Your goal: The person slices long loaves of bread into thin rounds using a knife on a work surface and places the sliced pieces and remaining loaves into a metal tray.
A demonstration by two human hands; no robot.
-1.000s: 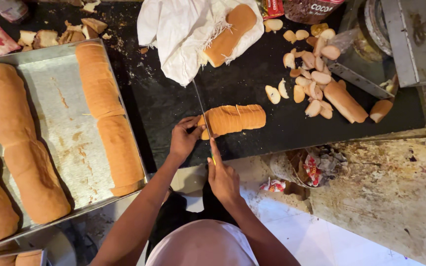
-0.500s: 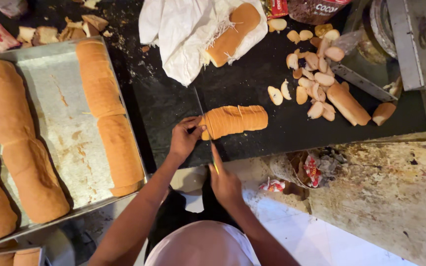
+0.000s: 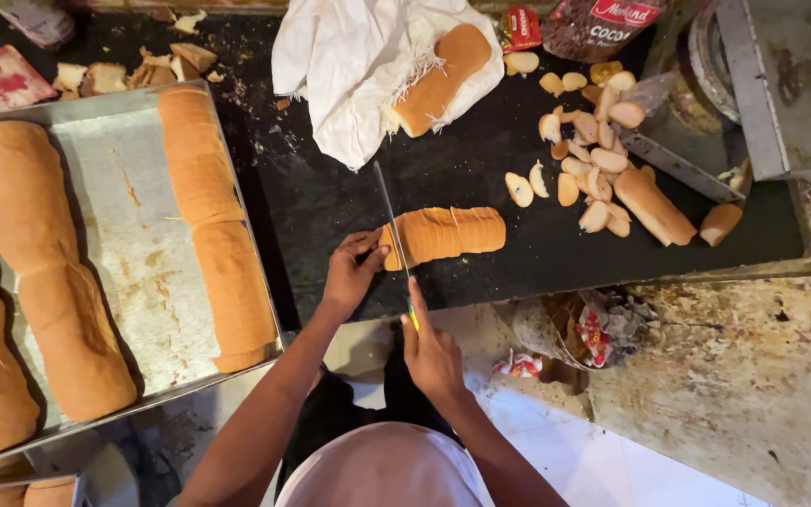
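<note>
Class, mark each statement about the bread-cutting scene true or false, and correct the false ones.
1. The right hand holds a knife over the loaf on the dark board. True.
2. The left hand rests on the metal tray. False: it steadies the left end of the loaf being cut.
3. The loaf being cut shows several slice lines already. True.
4. The tray holds only round buns. False: it holds long loaves.
5. A loaf lies on white paper beyond the board's middle. True.
</note>
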